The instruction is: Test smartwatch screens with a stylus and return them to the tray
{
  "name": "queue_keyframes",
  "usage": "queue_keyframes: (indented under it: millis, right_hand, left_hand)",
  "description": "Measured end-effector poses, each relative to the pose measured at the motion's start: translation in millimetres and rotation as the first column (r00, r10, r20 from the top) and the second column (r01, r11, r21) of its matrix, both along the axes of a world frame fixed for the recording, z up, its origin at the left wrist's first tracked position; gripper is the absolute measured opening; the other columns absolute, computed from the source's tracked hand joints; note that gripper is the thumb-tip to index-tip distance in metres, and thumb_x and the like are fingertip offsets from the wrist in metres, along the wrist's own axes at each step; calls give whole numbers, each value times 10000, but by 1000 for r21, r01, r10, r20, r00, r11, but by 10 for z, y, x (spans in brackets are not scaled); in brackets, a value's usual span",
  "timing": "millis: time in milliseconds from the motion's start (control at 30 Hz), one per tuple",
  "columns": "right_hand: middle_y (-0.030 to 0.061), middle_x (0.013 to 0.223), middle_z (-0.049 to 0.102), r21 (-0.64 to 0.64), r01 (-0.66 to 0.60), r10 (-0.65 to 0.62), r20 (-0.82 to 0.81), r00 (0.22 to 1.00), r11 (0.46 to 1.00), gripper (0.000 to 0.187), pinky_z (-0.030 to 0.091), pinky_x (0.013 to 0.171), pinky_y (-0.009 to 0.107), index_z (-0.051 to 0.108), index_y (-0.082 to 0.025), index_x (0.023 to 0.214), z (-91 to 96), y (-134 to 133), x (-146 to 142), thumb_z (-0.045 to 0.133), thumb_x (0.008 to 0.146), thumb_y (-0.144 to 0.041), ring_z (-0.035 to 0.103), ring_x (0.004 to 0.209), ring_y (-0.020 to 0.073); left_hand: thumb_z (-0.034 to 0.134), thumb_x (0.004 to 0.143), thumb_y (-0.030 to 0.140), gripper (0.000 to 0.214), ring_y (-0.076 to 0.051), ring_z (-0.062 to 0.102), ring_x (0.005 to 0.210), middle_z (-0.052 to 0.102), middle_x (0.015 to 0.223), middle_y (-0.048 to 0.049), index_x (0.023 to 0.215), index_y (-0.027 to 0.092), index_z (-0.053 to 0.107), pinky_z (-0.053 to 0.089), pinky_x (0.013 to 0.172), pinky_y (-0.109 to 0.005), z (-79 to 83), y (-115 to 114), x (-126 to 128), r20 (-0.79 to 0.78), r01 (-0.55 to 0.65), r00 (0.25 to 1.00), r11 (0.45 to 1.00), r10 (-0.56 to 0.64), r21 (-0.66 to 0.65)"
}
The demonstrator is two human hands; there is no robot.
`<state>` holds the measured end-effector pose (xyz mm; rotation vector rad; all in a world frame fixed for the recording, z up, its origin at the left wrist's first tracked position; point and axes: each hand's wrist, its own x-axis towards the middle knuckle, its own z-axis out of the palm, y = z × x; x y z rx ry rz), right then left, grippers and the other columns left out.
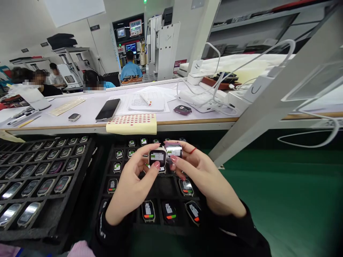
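Head view: the edge of the left tray (pixel 24 235) lies across a dark gap from the middle tray (pixel 164 187); over that, the left hand (pixel 135 187) pinches a pale-framed watch (pixel 155 156) between thumb and fingers, close beside the purple-framed watch (pixel 173 148) the right hand (pixel 199 169) pinches likewise; near it slants a post (pixel 253 119), green surface (pixel 278 200) spreading beyond

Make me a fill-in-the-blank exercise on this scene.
1. The left hand and right hand together hold ____ watches.
2. The purple watch is in the ____ hand.
3. The yellow sheet is printed in ____.
4. In the picture, the phone lies to the ____ of the papers.

Missing words: two; right; red; left.
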<state>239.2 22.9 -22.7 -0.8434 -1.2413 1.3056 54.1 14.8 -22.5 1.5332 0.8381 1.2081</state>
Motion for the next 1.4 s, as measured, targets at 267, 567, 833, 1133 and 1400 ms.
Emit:
queue_keyframes:
  millis: [267, 567, 833, 1133, 1400]
  right_hand:
    - [-33, 664, 554, 1, 68, -68, 25, 997, 998, 375, 380, 463, 140, 685, -188, 1223, -41, 21, 34, 758, 947, -431, 421, 515, 81]
    - [65, 1052, 703, -27, 96, -97, -65, 993, 995, 317, 482, 505, 150, 745, -254, 1218, -82, 8, 9, 593, 1062, -483, 610, 728, 140]
    - [75, 1049, 709, -22, 71, -73, -89, 993, 997, 301, 484, 501, 155, 742, -224, 1209, -69, 0, 6, 614, 1061, -453, 613, 727, 146]
    - [88, 1104, 716, -12, 37, -38, -72, 997, 999, 307, 474, 508, 168, 733, -224, 1226, -67, -8, 30, 598, 1076, -456, 603, 727, 148]
    - [79, 1083, 720, -23, 33, -34, -55, 998, 999, 335, 466, 518, 172, 727, -234, 1258, -85, -15, 32, 611, 1067, -484, 588, 723, 147]
  left_hand:
    - [604, 1052, 234, 268, -103, 660, 974, 684, 1223, 43, 1247, 396, 694, 546, 744, -96, 58, 28, 14, 54, -42, 998, 999, 42, 1]
    - [612, 1020, 165, 356, -98, 654, 942, 675, 1218, 51, 1282, 398, 673, 557, 819, -134, 42, 69, -9, 58, -102, 993, 995, 102, -3]
    - [614, 1022, 187, 335, -126, 655, 994, 659, 1275, 24, 1297, 372, 665, 563, 875, -186, 30, 64, -24, 52, -114, 992, 993, 114, -5]
    - [610, 1031, 203, 338, -140, 648, 1039, 656, 1280, 25, 1322, 372, 643, 556, 924, -213, 24, 61, -15, 40, -108, 993, 994, 108, -9]
    - [614, 1030, 209, 336, -137, 642, 1027, 648, 1294, 27, 1316, 383, 645, 548, 908, -212, 21, 69, -14, 44, -118, 992, 993, 117, 10]
